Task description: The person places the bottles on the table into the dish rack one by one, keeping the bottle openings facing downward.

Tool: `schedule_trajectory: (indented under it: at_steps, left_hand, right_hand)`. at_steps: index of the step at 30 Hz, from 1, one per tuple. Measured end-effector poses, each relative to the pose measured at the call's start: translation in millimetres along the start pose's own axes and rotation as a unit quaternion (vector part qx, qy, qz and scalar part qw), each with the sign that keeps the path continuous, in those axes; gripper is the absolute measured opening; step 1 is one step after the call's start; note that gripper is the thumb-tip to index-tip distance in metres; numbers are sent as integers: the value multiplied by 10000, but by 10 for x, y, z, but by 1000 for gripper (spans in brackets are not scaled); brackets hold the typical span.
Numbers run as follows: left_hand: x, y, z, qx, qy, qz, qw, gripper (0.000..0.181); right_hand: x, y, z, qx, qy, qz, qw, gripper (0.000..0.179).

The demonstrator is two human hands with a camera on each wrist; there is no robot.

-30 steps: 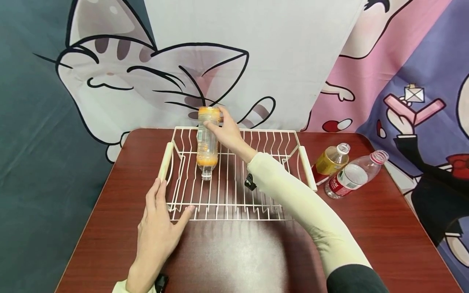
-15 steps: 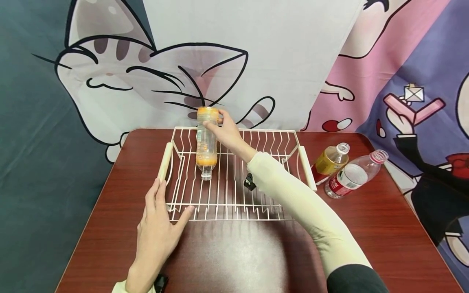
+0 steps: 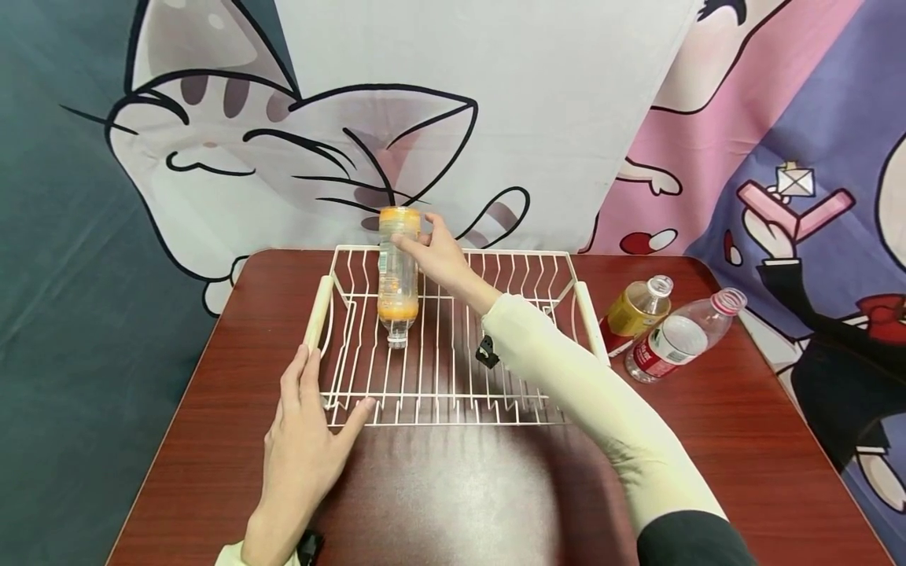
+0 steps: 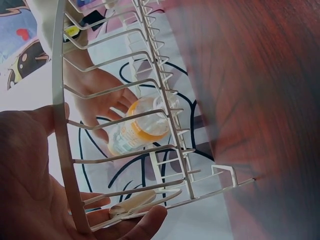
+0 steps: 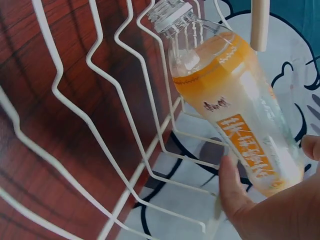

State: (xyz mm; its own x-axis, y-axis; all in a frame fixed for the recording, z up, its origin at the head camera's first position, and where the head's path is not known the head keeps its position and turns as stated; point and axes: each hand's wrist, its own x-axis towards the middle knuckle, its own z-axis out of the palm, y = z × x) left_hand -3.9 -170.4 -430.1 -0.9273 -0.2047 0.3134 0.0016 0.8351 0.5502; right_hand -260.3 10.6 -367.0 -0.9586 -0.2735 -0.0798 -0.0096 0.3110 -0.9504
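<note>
A clear plastic bottle (image 3: 399,275) with orange bands stands neck-down, tilted, in the back left part of the white wire dish rack (image 3: 453,395). My right hand (image 3: 440,253) grips it near its base, thumb and fingers on either side. In the right wrist view the uncapped neck of the bottle (image 5: 240,115) lies against the wires. My left hand (image 3: 300,440) holds the rack's front left corner, fingers at the pale left handle (image 3: 321,310) and thumb on the front rim. The left wrist view shows the left hand's fingers (image 4: 145,222) curled round that corner.
Right of the rack stand two uncapped bottles on the red-brown table (image 3: 219,440): a yellow-labelled one (image 3: 633,314) and a clear, red-labelled one (image 3: 679,342). They are close to the rack's right handle (image 3: 591,318). A printed cat curtain (image 3: 552,118) hangs behind the table.
</note>
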Motion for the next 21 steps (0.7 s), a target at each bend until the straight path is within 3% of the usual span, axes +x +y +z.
schedule_trajectory:
  at_steps: [6, 12, 21]
  left_hand:
    - [5, 9, -9, 6, -32, 9, 10000, 102]
    - [3, 21, -17, -11, -160, -95, 9998, 103]
    - [8, 26, -17, -32, -256, -187, 9995, 100]
  right_hand:
    - [-122, -79, -164, -496, 93, 36, 9987, 95]
    - [-354, -234, -348, -37, -11, 118, 9999, 92]
    - [-814, -499, -557, 602, -48, -252, 9979, 79]
